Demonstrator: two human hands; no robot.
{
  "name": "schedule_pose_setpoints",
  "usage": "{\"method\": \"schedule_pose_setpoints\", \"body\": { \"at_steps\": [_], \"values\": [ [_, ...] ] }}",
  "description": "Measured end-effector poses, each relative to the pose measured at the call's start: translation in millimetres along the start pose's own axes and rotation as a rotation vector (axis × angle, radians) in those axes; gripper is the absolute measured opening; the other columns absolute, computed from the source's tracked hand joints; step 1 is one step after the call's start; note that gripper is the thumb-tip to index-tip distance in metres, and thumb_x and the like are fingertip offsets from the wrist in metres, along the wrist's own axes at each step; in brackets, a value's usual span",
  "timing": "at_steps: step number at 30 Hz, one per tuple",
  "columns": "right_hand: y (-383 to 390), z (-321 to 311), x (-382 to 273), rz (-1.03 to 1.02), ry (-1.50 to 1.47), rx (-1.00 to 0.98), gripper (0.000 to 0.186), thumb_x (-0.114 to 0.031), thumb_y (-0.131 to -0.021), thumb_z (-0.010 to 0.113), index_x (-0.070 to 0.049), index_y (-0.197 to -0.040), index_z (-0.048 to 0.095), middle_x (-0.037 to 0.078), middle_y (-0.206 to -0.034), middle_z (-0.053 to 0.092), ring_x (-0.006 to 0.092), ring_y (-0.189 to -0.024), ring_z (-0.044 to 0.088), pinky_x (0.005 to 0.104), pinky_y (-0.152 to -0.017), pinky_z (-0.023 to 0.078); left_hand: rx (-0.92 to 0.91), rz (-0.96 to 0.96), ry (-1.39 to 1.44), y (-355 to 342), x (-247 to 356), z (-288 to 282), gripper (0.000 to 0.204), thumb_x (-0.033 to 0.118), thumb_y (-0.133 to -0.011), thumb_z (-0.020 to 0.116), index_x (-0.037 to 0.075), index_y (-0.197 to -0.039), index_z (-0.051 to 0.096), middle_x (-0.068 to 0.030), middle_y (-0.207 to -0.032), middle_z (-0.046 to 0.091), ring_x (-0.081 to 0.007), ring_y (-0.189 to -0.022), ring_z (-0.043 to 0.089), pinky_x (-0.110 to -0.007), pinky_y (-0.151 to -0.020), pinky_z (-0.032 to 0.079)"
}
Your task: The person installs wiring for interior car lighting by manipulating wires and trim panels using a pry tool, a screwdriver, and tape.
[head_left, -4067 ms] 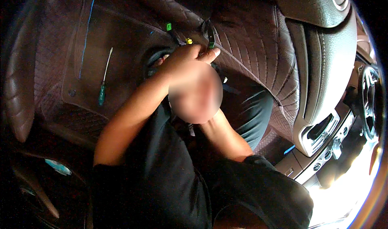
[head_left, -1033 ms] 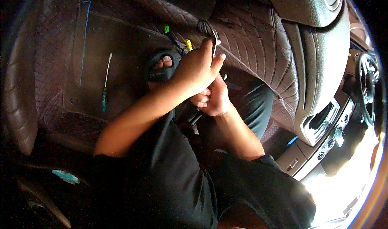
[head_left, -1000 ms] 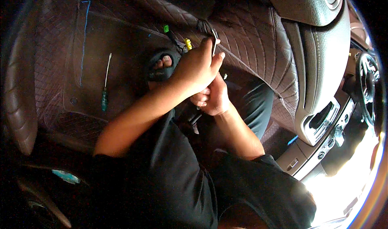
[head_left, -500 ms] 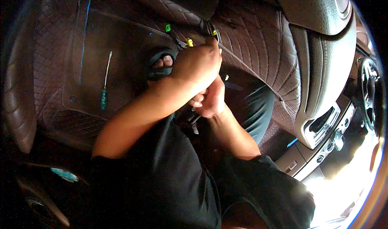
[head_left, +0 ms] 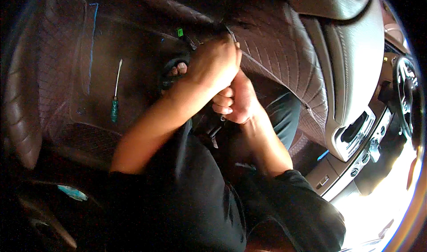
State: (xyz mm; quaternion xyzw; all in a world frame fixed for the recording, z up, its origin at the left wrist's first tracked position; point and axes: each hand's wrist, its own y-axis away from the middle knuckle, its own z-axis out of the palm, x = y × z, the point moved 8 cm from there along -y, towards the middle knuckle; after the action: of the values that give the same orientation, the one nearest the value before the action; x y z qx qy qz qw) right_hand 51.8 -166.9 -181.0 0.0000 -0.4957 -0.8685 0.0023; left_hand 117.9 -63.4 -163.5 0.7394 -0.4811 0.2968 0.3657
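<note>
My left hand (head_left: pixel 215 60) reaches away from me with its fingers curled beyond the knuckles, at a dark bundle of wires (head_left: pixel 222 28) by the floor. Whatever its fingertips grip is hidden behind the hand. Just below and to the right, my right hand (head_left: pixel 241 101) is closed in a fist and touches the left hand. A thin dark piece with a pale tip (head_left: pixel 215 141) shows beneath that fist; whether it belongs to what the fist holds, I cannot tell. A small bright green tag (head_left: pixel 180 32) sits on a dark lead beyond the left hand.
A screwdriver (head_left: pixel 114 106) with a green handle lies on the dark floor mat (head_left: pixel 142 47), left of my sandalled foot (head_left: pixel 178 68). A quilted brown panel (head_left: pixel 275 47) rises ahead. To the right are a seat back (head_left: pixel 356 69), a console (head_left: pixel 338 167) and a steering wheel (head_left: pixel 404 98).
My right fist has shifted a little right and downward. Yellow connectors beside my left hand are now out of sight. The whole view has moved slightly.
</note>
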Motion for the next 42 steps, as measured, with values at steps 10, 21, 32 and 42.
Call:
{"method": "schedule_pose_setpoints", "body": {
  "at_steps": [10, 21, 32, 42],
  "values": [
    [22, -37, 18, 0.012, 0.062, -0.004, 0.061, -0.073, -0.097, 0.032, -0.019, -0.068, 0.037, -0.007, -0.054, 0.029, 0.0079, -0.042, 0.021, 0.0239, -0.037, 0.016, 0.018, 0.123, 0.079, 29, 2, -12, 0.034, 0.041, -0.097, 0.058, 0.007, -0.096, 0.062, -0.0157, -0.082, 0.07, -0.0347, -0.072, 0.07, -0.046, -0.064, 0.055],
    [62, 10, 5, -0.229, 0.154, -0.224, 0.062, -0.073, -0.096, 0.03, -0.016, -0.073, 0.039, -0.003, -0.055, 0.029, 0.0096, -0.045, 0.021, 0.026, -0.04, 0.017, 0.536, 0.327, 0.641, 15, -4, -58, 0.016, 0.009, -0.089, 0.071, 0.003, -0.1, 0.061, -0.0118, -0.091, 0.068, -0.0271, -0.085, 0.068, -0.035, -0.072, 0.053],
    [30, 53, 24, -0.111, -0.077, -0.188, 0.061, -0.072, -0.097, 0.028, -0.021, -0.066, 0.037, -0.006, -0.05, 0.025, 0.0109, -0.04, 0.023, 0.0258, -0.037, 0.02, 0.113, 0.214, 0.383, 43, 20, -60, 0.038, 0.034, -0.095, 0.065, 0.003, -0.116, 0.058, -0.0143, -0.071, 0.066, -0.0304, -0.059, 0.067, -0.041, -0.053, 0.05],
    [28, 42, 25, -0.108, -0.005, 0.117, 0.066, -0.077, -0.092, 0.029, -0.017, -0.075, 0.051, -0.006, -0.048, 0.03, 0.0098, -0.037, 0.025, 0.0259, -0.036, 0.019, 0.078, 0.183, -0.072, 41, 32, -56, 0.032, 0.031, -0.097, 0.054, 0.002, -0.11, 0.06, -0.0182, -0.063, 0.063, -0.0361, -0.053, 0.063, -0.048, -0.046, 0.047]
  ]
}}
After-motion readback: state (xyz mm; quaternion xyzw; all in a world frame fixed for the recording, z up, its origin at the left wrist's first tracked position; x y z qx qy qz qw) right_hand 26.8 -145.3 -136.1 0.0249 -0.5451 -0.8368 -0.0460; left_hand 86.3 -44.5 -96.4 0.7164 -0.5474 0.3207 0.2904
